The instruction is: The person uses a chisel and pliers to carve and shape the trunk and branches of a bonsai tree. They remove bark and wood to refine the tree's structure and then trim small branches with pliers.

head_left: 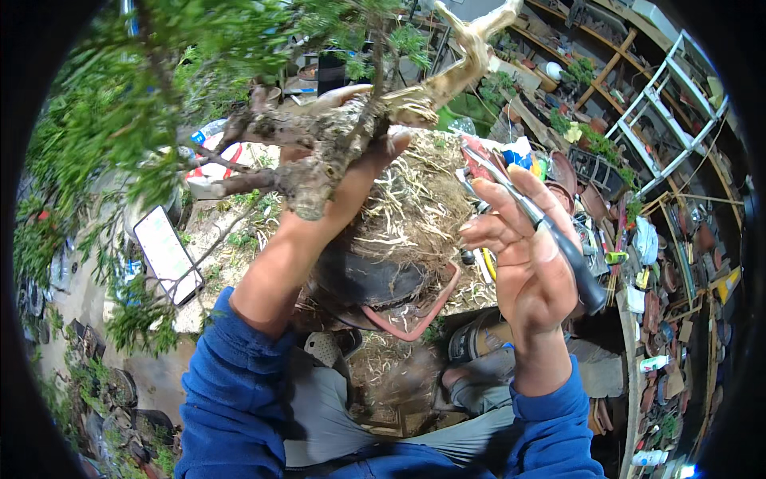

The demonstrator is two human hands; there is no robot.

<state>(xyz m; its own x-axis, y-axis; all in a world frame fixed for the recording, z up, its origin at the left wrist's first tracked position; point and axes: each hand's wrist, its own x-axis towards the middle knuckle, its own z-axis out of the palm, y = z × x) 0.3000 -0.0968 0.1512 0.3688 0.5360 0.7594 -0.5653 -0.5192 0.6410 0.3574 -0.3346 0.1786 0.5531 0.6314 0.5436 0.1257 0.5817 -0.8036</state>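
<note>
The left hand [351, 172] is mostly hidden behind the rough tree trunk [319, 152]. The tool [550, 235] tip is lost in the roots [415, 207]. The green leaves [104, 104] are blurry and cut off at the top edge.

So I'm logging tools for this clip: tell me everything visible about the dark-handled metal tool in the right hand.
The dark-handled metal tool is slim, with a thick black grip at its lower end and a silvery metal shaft that narrows toward the upper left. It lies diagonally across the right hand, the thumb and curled fingers closed round it. Its tip reaches toward the tangled pale root ball of the small tree; whether it touches the roots, and the tip's exact shape, cannot be told.
</note>
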